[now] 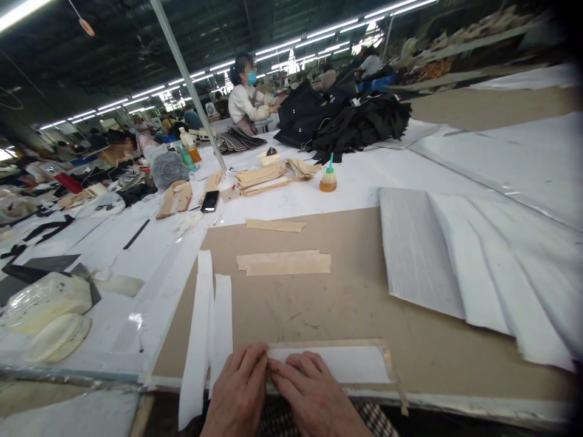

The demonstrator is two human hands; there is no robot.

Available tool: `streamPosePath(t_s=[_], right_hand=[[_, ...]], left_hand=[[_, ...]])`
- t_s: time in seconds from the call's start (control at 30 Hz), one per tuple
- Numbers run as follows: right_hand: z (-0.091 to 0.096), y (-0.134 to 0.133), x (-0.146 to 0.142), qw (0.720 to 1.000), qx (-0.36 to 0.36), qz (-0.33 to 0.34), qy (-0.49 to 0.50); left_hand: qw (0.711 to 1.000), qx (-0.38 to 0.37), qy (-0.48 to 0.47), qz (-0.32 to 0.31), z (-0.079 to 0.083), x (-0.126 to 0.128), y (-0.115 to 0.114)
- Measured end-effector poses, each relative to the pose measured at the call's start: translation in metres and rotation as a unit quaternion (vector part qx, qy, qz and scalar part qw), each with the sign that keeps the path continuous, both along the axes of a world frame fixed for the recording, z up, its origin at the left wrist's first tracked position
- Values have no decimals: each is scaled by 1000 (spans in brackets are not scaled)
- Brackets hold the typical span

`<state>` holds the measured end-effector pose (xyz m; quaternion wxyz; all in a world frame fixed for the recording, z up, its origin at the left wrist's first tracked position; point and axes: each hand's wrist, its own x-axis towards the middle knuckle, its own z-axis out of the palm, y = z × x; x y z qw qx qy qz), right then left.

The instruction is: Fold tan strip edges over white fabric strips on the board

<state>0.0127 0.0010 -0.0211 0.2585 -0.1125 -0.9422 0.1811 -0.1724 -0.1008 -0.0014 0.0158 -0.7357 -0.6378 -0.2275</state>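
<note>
At the front edge of a brown board point(314, 303), a white strip point(359, 364) lies on a slightly larger tan strip point(328, 344) whose border shows along the far side. My left hand point(240, 382) is closed at the left end of these strips, fingers bent and pressed together on the tan edge; its thumb is hidden. Right beside it, my right hand point(307, 385) rests on the white strip with curled fingers, its tips almost touching the left hand. White loose strips point(199, 340) lie left of my left hand, partly past the table edge.
Further up the board lie tan pieces point(285, 263). White sheets point(455, 261) fan out at right. Behind stand a glue bottle point(328, 181), a phone point(210, 201), tan stacks point(262, 175) and a black pile point(355, 121). A plastic tub point(48, 303) sits left; a co-worker point(246, 97) is beyond.
</note>
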Motion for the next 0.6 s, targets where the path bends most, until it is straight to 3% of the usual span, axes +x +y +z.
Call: streamPosePath(t_s=[0.07,0.17,0.3,0.43,0.6], right_hand=[[11,4,5,996,-81,18,-9],[28,15,10,983,-179,3,-44],[44,33,3,977,-136,-61,-151],[52,48,-13,967,-124,-47,-218],[55,58,-25,956,-155,-29,-246]], left_hand=[[997,-44,-63,29,4,-1,-2],[967,-120,-199,100,10,-5,-3],[932,-155,-287,156,15,-6,-1],[908,-195,-325,179,22,-2,4],[868,-230,-414,150,26,1,15]])
